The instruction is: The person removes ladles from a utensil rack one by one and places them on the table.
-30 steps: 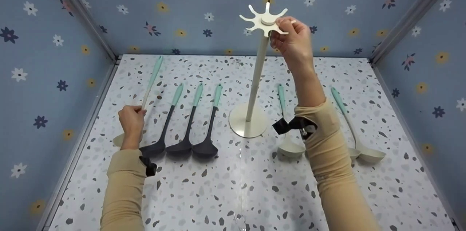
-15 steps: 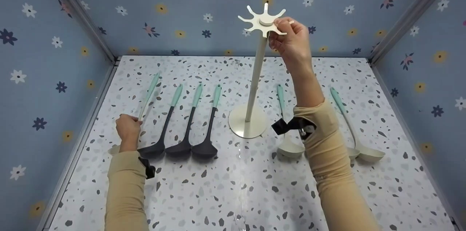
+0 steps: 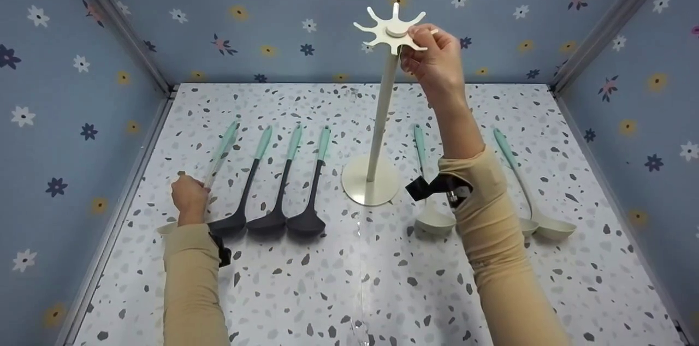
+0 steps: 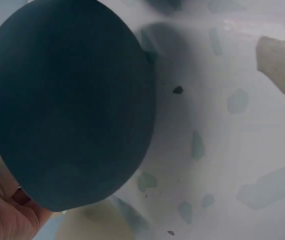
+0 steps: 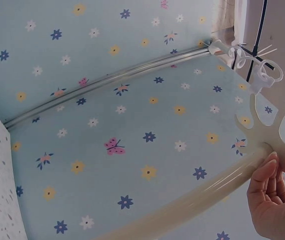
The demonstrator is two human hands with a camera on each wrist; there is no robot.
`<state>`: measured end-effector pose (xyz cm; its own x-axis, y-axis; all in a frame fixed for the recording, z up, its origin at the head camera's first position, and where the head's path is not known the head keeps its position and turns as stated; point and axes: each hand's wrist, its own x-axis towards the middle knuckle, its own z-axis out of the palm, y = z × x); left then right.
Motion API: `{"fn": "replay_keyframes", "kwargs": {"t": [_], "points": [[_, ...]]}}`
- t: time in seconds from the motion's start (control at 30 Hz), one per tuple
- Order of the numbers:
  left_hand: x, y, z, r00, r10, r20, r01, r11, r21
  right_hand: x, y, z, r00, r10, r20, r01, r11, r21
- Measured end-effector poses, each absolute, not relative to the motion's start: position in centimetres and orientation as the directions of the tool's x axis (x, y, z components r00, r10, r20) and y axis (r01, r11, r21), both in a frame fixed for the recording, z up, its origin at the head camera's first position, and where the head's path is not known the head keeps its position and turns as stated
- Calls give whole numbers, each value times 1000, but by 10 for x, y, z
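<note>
At the left of the head view, my left hand (image 3: 189, 196) grips the shaft of a cream ladle with a mint handle (image 3: 225, 141). Part of that ladle's bowl shows beyond the wrist; the hand hides the rest. In the left wrist view, a dark ladle bowl (image 4: 72, 110) fills much of the picture, in front of the left hand (image 4: 5, 205) and a cream bowl (image 4: 95, 222). My right hand (image 3: 439, 62) pinches the cream hook wheel (image 3: 377, 29) atop an upright stand (image 3: 382, 111). In the right wrist view, thumb and fingers (image 5: 265, 175) meet close under the hooks.
Three dark ladles (image 3: 311, 220) with mint handles lie side by side left of the stand's round base (image 3: 355, 185). Cream ladles (image 3: 434, 220) lie to its right, one mostly behind the right forearm. Flowered panels (image 3: 306, 62) enclose the speckled table (image 3: 306, 291).
My left hand has drawn the cream ladle toward the near side and slightly left, its handle end coming down closer level with the dark ladles' handles. The right hand keeps its hold on the stand.
</note>
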<state>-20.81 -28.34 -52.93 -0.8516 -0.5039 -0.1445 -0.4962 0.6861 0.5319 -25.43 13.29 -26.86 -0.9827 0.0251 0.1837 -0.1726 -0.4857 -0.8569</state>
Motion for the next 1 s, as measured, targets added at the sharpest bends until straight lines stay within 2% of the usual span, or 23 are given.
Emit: {"fn": "replay_keyframes", "kwargs": {"t": [0.6, 1.0], "points": [[-217, -276, -531, -844, -478, -242, -531, 686, 496, -254, 132, -268, -987, 32, 158, -151, -512, -846], [-219, -276, -534, -841, -487, -237, -537, 691, 485, -255, 133, -270, -984, 24, 178, -166, -497, -852]]}}
